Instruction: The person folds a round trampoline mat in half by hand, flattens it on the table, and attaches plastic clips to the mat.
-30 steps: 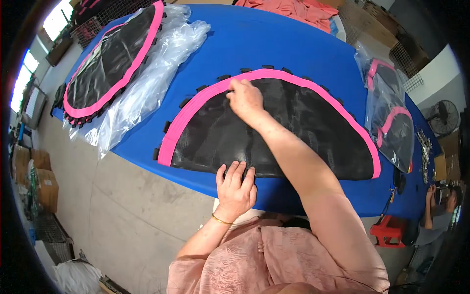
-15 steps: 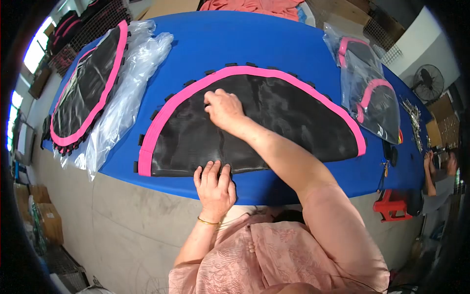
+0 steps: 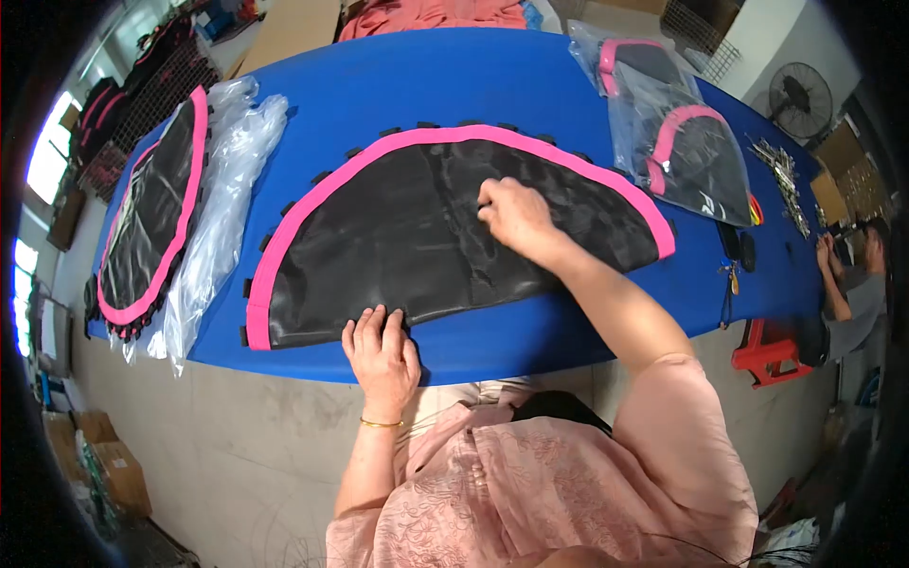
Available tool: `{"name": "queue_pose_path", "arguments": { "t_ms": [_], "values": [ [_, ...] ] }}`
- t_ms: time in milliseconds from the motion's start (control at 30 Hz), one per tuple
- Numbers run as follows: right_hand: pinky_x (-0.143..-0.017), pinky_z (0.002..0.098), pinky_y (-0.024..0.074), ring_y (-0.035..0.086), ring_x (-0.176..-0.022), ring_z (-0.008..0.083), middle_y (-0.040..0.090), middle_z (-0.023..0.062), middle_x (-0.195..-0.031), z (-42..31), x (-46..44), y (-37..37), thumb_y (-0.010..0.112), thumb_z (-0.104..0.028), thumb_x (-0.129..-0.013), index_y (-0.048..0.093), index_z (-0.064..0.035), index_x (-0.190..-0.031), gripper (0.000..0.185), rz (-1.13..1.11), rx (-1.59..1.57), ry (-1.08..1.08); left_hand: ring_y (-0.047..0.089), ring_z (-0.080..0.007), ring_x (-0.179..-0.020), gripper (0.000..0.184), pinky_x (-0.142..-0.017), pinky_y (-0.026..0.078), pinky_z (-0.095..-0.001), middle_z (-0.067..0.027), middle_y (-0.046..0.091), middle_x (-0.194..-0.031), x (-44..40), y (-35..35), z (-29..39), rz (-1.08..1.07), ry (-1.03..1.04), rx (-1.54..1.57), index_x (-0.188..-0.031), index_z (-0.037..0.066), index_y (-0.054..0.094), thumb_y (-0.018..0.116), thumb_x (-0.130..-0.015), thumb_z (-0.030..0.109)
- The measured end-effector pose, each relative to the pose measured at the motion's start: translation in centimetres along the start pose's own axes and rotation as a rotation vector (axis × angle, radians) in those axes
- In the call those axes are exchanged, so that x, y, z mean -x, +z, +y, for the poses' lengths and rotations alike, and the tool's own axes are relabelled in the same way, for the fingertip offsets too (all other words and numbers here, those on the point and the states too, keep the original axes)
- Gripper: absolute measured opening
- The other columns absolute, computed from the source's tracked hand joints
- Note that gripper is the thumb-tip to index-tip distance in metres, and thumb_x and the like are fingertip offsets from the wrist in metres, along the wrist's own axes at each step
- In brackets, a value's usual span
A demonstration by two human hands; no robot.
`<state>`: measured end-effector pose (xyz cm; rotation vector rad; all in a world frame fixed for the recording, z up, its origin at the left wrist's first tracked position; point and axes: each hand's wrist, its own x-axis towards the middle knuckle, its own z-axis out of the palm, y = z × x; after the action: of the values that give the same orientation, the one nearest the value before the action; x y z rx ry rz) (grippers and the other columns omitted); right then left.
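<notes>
A half-round piece of black mesh fabric [image 3: 379,237] with a pink border and small black tabs along its curve lies spread before me. My left hand [image 3: 383,360] rests flat at the straight near edge, fingers extended over the fabric and the table edge. Over the right half of the mesh, my right hand [image 3: 517,218] is closed, its fingers curled together. A dark bit shows by those fingertips, but I cannot make out what it is.
The blue-covered table [image 3: 379,66] carries another pink-edged black mesh piece [image 3: 156,227] and clear plastic film [image 3: 227,180] at left. At right lie bagged pink-and-black pieces [image 3: 696,151] and a pile of small metal parts [image 3: 784,185]. Beyond are a red stool [image 3: 765,355] and another person [image 3: 852,293].
My right hand has moved rightward across the mesh, from its left part to right of the middle. The view has shifted a little; my left hand stays at the near edge.
</notes>
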<state>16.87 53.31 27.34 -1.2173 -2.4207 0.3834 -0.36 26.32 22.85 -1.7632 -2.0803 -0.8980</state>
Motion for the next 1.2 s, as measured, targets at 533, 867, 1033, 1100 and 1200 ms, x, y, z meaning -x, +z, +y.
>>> {"name": "queue_pose_path", "arguments": {
  "t_ms": [533,867,1033,1100,1200],
  "values": [
    [-0.082,0.0525,0.0538,0.069,-0.094,0.0405,0.069,0.0167,-0.099,13.8,4.8,-6.7,0.075,-0.020,-0.087,0.067,-0.0088,-0.100,0.019,0.245,0.327,0.242,0.055,-0.0340,-0.132,0.039,-0.120,0.032,-0.0540,-0.0158,0.063,-0.134,0.1,-0.1,-0.1,-0.062,0.016,-0.052,-0.128,0.005,0.067,0.060,-0.091,0.013],
    [-0.084,0.0490,0.0548,0.071,-0.097,0.0358,0.074,0.0146,-0.098,11.2,1.5,-3.5,0.079,-0.023,-0.084,0.071,-0.0101,-0.102,0.023,0.165,-0.029,0.261,0.056,-0.0333,-0.132,0.038,-0.120,0.031,-0.0537,-0.0155,0.064,-0.133,0.2,0.0,-0.1,-0.059,0.011,-0.072,-0.127,0.005,0.068,0.059,-0.091,0.012],
    [-0.084,0.0495,0.0540,0.070,-0.099,0.0368,0.073,0.0154,-0.099,10.2,1.4,-4.1,0.079,-0.021,-0.085,0.070,-0.0093,-0.101,0.022,0.164,-0.024,0.269,0.056,-0.0351,-0.131,0.034,-0.118,0.034,-0.0523,-0.0172,0.063,-0.133,-0.2,-0.6,0.5,-0.085,-0.015,-0.075,-0.128,0.003,0.065,0.061,-0.096,0.011],
    [-0.084,0.0494,0.0542,0.069,-0.099,0.0376,0.072,0.0151,-0.100,11.5,0.7,-4.2,0.078,-0.022,-0.085,0.070,-0.0098,-0.102,0.022,0.196,0.060,0.298,0.056,-0.0357,-0.131,0.036,-0.118,0.035,-0.0536,-0.0175,0.063,-0.133,-0.5,-0.6,1.4,-0.068,-0.034,-0.075,-0.130,0.003,0.065,0.063,-0.096,0.015],
    [-0.083,0.0494,0.0543,0.069,-0.098,0.0379,0.072,0.0154,-0.099,12.2,0.3,-3.8,0.077,-0.023,-0.086,0.070,-0.0103,-0.103,0.022,0.257,0.082,0.293,0.053,-0.0379,-0.136,0.042,-0.118,0.033,-0.0560,-0.0193,0.061,-0.139,-1.1,-0.7,3.1,-0.072,0.007,-0.041,-0.137,0.004,0.062,0.064,-0.098,0.021]
  ]
}}
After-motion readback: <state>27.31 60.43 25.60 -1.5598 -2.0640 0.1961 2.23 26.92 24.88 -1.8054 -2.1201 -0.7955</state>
